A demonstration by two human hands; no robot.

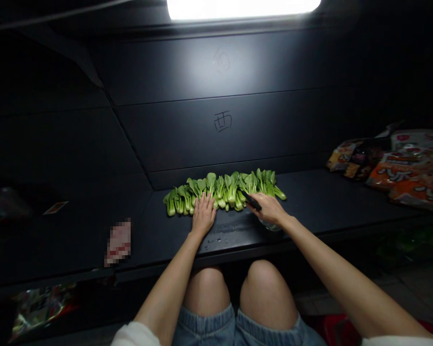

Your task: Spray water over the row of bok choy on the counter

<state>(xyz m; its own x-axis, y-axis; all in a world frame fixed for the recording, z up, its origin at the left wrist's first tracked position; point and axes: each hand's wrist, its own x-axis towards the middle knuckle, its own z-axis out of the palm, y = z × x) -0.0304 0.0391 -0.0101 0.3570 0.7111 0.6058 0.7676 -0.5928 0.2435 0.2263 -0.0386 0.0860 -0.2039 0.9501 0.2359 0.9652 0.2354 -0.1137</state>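
Note:
A row of green bok choy [232,186] lies side by side along the back of the dark shelf. My left hand [204,215] rests on the stems left of the row's middle, fingers stretched out and lying flat. In my right hand [270,210] is a spray bottle [253,200], gripped below its black head. The head points up and left at the bok choy, close to the leaves. Part of its clear bottle shows beneath the hand; my fingers around it are mostly hidden.
Water drops wet the dark shelf [234,235] in front of the greens. Printed snack bags [413,173] are piled at the right. A small card [56,207] and a blurred-out item [119,242] lie at the left. Behind rises a dark panel [187,129]; a bright lamp [243,7] is overhead.

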